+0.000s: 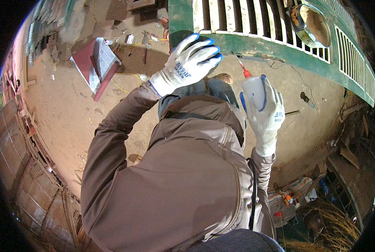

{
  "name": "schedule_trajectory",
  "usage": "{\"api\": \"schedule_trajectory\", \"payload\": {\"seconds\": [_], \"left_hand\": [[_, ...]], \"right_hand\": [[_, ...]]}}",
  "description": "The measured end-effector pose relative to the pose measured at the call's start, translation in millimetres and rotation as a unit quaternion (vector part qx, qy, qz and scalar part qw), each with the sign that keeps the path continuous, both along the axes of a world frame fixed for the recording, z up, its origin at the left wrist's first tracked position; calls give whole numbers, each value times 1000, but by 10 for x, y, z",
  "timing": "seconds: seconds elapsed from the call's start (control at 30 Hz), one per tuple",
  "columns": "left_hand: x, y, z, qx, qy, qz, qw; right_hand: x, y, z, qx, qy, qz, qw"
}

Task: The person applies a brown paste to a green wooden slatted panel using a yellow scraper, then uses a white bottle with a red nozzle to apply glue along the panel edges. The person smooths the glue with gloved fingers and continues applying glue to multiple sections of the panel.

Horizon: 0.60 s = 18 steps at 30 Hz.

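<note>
A green frame with white slats point(259, 47) reaches across the top and right. My left hand point(189, 63), in a white glove with blue fingertips, lies with fingers stretched out at the frame's near left corner. I cannot tell whether it presses on the wood. My right hand point(269, 111), gloved alike, is wrapped round a whitish squeeze bottle point(253, 91) with a red cap and thin nozzle. The nozzle points up toward the frame's near edge, where the green surface looks chipped. On the slats stands a round container point(315, 26) with beige contents.
An open red-covered book or folder point(96, 67) lies on the floor to the left, near a yellow cord point(126, 86). Small tools and scraps are scattered behind it. A dark wire point(307, 88) trails below the frame. Assorted clutter point(294, 195) sits at the lower right.
</note>
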<state>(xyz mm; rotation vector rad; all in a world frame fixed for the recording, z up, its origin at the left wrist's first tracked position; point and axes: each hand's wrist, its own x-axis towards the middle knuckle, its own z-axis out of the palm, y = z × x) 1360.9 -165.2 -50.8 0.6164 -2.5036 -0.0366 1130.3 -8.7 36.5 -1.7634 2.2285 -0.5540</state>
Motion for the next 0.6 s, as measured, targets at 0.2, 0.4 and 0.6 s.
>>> {"api": "schedule_trajectory", "payload": {"seconds": [0.2, 0.4, 0.6], "left_hand": [[225, -1, 182, 37, 39, 2, 999], [419, -15, 229, 48, 28, 64, 996], [397, 24, 289, 64, 20, 86, 994]], "right_hand": [[74, -33, 12, -7, 17, 14, 1000], [107, -65, 26, -4, 12, 29, 999], [121, -82, 83, 21, 12, 5, 1000]]}}
